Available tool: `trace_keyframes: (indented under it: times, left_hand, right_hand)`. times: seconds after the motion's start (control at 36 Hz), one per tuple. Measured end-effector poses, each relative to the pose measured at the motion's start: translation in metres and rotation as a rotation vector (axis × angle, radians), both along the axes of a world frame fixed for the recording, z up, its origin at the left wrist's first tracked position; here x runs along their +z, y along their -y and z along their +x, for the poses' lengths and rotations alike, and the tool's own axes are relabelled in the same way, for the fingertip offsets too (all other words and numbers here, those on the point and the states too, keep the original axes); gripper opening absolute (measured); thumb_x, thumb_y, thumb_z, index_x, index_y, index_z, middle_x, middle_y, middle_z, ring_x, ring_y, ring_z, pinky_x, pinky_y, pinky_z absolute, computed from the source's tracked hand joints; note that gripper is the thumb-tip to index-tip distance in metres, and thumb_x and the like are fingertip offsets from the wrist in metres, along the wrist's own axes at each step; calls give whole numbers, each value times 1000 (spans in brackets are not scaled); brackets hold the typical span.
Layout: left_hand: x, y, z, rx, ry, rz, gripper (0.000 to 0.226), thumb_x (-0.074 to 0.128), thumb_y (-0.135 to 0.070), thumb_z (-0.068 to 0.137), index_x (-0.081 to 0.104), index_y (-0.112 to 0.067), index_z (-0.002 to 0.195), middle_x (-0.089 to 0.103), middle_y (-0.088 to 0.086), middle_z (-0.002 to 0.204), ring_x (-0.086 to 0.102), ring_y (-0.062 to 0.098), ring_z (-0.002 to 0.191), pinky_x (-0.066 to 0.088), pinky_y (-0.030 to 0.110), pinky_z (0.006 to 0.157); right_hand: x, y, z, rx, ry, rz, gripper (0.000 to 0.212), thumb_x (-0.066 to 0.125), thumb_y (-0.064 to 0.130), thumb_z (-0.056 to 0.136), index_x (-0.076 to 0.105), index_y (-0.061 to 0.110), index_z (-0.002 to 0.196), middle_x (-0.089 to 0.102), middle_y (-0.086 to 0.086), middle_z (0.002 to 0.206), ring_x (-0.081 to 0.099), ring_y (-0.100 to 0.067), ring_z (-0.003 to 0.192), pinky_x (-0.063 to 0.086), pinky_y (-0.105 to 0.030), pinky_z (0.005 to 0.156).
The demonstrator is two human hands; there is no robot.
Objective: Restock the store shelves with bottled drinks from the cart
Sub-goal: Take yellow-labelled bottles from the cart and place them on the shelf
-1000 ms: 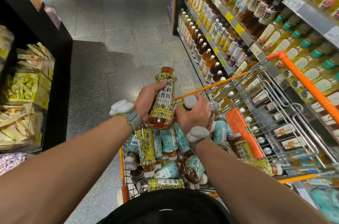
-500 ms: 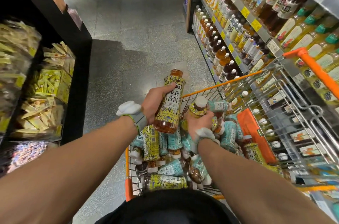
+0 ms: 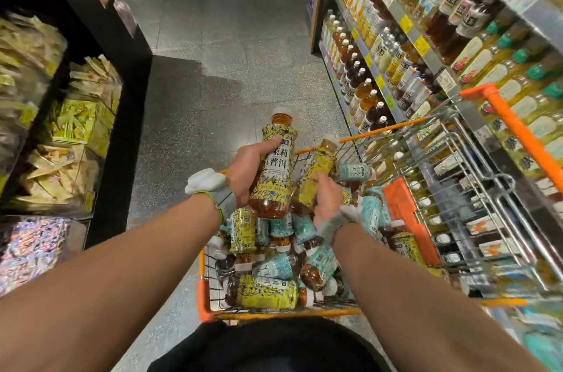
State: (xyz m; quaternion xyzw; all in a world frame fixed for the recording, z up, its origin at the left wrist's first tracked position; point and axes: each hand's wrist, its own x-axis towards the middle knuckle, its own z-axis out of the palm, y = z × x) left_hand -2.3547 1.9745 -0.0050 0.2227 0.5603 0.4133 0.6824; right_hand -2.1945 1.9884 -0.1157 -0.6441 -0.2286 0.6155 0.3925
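My left hand (image 3: 248, 169) grips a yellow-labelled tea bottle (image 3: 275, 164) with amber liquid, upright above the cart. My right hand (image 3: 326, 199) holds a second yellow-labelled bottle (image 3: 318, 170) by its lower body, lifted above the pile and tilted away from me. Below both hands the orange-rimmed wire cart (image 3: 204, 289) is full of several yellow-labelled and teal-labelled bottles lying at all angles (image 3: 274, 265). The drink shelves (image 3: 405, 24) run along the right side, packed with bottles.
A second wire cart with an orange handle (image 3: 511, 125) is nested at the right, close against the shelves. A black display with snack packets (image 3: 70, 128) stands at the left. Grey floor of the aisle (image 3: 228, 51) stretches ahead.
My right hand has lifted a yellow-labelled bottle out of the pile, which it gripped by the cap end a second ago. The left hand's bottle has risen slightly. The view has shifted.
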Motion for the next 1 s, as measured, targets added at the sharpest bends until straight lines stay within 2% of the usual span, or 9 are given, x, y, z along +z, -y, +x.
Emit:
trace_keyframes:
  times: [0.06,0.11,0.22,0.36,0.53,0.69,0.81,0.92,1.0]
  left_hand:
    - [2,3,-7,-16,48,-13,32,64,-38,95,66,-7,100,70,9,79,66,27,64,57,35,66]
    - [5,4,-12,-24,78,-19,31,62,-38,96,65,-7,98,69,8,76,66,26,63,57,33,61]
    - [15,8,-33,-89,87,36,32,64,-37,95,65,-6,104,72,10,82,69,28,68,57,35,63]
    - [16,17,-52,-132,163,65,29,61,-32,97,68,-4,101,75,14,87,74,29,70,59,35,58]
    - [17,20,-72,-200,107,87,42,63,-34,94,63,0,119,71,17,97,69,32,81,56,46,81]
    - [17,26,-58,-329,41,84,43,62,-34,96,66,1,119,74,19,102,72,33,82,57,37,67]
    - [22,37,-31,-444,-12,90,32,65,-30,94,72,-1,106,77,14,89,75,30,73,60,34,60]
    - [23,41,-1,-443,-169,113,53,72,-37,88,65,-2,127,71,17,122,68,38,111,50,54,103]
    - [31,55,37,-507,-210,220,58,66,-41,93,58,-6,138,63,11,137,61,32,123,42,48,111]
  right_hand:
    - [14,2,-8,-58,-281,-18,8,53,21,92,50,19,86,44,-13,85,40,-28,81,35,-41,71]
    - [26,4,-13,-55,-446,18,11,47,21,93,55,18,85,55,-18,85,54,-27,74,45,-36,70]
    - [48,12,-34,-47,-607,79,32,46,24,91,73,15,76,71,-7,76,70,-25,65,59,-36,60]
    - [55,21,-58,10,-797,127,43,65,38,93,71,7,122,60,-23,135,58,-44,124,48,-60,99]
    - [62,44,-67,28,-635,78,67,79,43,85,54,16,141,57,-23,139,54,-46,127,36,-66,110]
    - [71,77,-51,-122,-425,62,62,76,39,83,58,14,137,63,-23,131,59,-47,121,39,-66,107]
    - [82,101,-29,-245,-411,120,57,68,34,87,58,9,137,58,-25,136,55,-49,124,37,-67,109]
    - [92,117,-11,-331,-234,149,59,73,47,83,62,21,134,53,-13,145,46,-37,136,34,-59,114]
    - [100,137,21,-327,-59,203,47,75,50,82,65,32,125,51,8,141,38,-22,141,32,-44,112]
